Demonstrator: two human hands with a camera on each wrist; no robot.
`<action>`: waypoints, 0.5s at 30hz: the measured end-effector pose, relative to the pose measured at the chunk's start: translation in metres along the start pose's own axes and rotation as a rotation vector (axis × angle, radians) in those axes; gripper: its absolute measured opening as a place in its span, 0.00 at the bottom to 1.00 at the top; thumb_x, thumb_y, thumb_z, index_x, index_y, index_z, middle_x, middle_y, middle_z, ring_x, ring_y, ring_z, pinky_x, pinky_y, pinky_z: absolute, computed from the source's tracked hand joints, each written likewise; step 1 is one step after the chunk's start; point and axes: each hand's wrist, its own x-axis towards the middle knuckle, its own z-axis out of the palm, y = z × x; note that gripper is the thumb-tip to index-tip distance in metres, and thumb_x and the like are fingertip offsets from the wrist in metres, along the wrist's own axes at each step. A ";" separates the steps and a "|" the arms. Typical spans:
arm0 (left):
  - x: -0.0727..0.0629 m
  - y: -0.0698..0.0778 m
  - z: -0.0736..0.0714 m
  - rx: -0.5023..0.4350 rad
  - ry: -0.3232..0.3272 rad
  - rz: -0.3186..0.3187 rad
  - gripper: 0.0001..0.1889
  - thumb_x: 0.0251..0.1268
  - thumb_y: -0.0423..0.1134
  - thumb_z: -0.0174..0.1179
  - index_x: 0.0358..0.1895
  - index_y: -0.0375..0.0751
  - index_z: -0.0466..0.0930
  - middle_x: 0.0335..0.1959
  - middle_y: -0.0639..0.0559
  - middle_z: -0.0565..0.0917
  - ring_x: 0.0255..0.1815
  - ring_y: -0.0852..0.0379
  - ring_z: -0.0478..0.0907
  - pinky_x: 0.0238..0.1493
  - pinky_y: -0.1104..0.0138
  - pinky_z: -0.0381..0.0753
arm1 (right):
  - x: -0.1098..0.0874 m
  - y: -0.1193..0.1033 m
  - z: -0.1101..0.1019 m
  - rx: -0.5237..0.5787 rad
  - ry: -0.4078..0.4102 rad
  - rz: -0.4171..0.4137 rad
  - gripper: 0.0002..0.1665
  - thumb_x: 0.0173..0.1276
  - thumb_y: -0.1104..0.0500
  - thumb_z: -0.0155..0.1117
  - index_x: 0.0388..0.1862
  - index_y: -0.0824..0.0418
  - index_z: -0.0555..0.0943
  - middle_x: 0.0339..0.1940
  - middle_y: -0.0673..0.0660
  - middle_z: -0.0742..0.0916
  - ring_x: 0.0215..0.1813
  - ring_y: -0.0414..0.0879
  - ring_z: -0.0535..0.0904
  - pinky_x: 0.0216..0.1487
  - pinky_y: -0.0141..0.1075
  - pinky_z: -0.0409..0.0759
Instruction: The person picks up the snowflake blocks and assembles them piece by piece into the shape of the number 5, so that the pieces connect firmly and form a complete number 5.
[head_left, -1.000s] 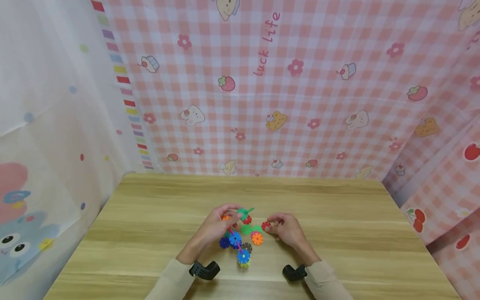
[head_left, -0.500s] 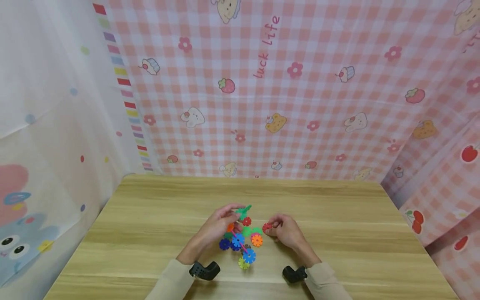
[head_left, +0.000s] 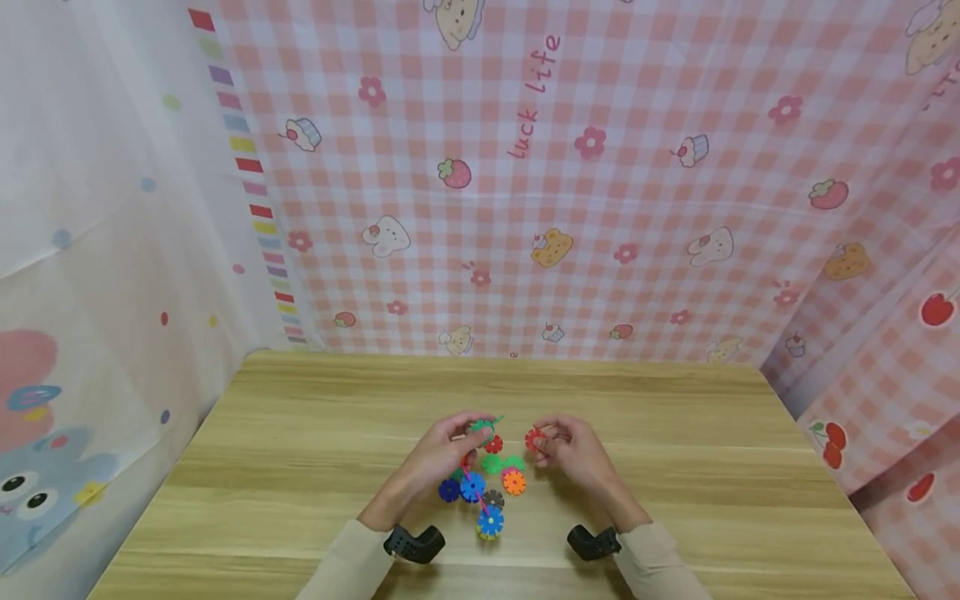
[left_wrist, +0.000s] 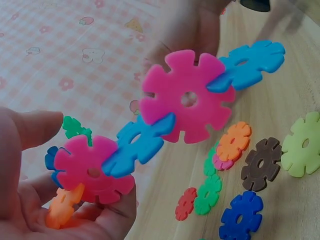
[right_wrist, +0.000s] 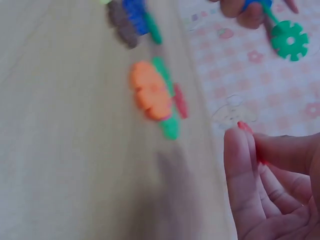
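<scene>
In my left hand (head_left: 438, 454) I hold a chain of notched flower-shaped plastic discs, pink and blue linked in turn. A large pink disc (left_wrist: 167, 95) stands mid-chain, and a blue disc (head_left: 491, 522) ends it on the near side. At the hand's end are an orange disc (left_wrist: 62, 207) and a green disc (right_wrist: 290, 41). My right hand (head_left: 576, 458) pinches a single red disc (head_left: 533, 439) between thumb and fingertip, apart from the chain. The right wrist view shows only a sliver of that disc; it is blurred.
Loose discs lie on the wooden table (head_left: 675, 417) below the hands: orange (head_left: 514, 482), brown (left_wrist: 261, 164), yellow-green (left_wrist: 304, 145), dark blue (left_wrist: 241, 217), red (left_wrist: 186, 203) and several green. A checked cloth (head_left: 510, 208) hangs behind the table's far edge.
My right hand has risen slightly with the red disc and turned its face more to view. The chain's near end swung right, then back left. The loose discs have stayed put.
</scene>
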 end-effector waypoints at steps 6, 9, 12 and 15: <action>0.002 -0.001 0.000 0.000 -0.005 -0.016 0.20 0.75 0.49 0.53 0.63 0.45 0.77 0.41 0.47 0.77 0.28 0.59 0.72 0.29 0.71 0.73 | -0.003 -0.016 0.000 0.030 -0.060 -0.034 0.17 0.69 0.72 0.58 0.56 0.74 0.76 0.37 0.64 0.85 0.40 0.61 0.85 0.43 0.43 0.86; 0.002 -0.001 0.000 0.010 -0.015 -0.024 0.20 0.76 0.49 0.52 0.63 0.46 0.77 0.42 0.48 0.77 0.29 0.59 0.72 0.30 0.70 0.74 | -0.004 -0.021 0.001 0.025 -0.057 -0.047 0.15 0.70 0.72 0.58 0.55 0.70 0.78 0.37 0.64 0.85 0.40 0.61 0.86 0.45 0.45 0.86; 0.002 -0.001 0.000 0.026 -0.028 -0.027 0.21 0.75 0.50 0.54 0.63 0.45 0.77 0.37 0.47 0.77 0.28 0.58 0.71 0.30 0.69 0.73 | -0.004 -0.026 0.003 0.031 -0.047 -0.064 0.15 0.71 0.71 0.57 0.55 0.70 0.78 0.38 0.64 0.85 0.39 0.57 0.87 0.46 0.46 0.85; 0.002 -0.002 0.000 0.046 -0.039 -0.033 0.21 0.73 0.50 0.56 0.63 0.45 0.78 0.30 0.48 0.76 0.25 0.58 0.69 0.29 0.69 0.73 | -0.005 -0.031 0.004 0.063 -0.047 -0.066 0.15 0.72 0.70 0.56 0.56 0.71 0.77 0.39 0.65 0.85 0.39 0.57 0.87 0.47 0.48 0.85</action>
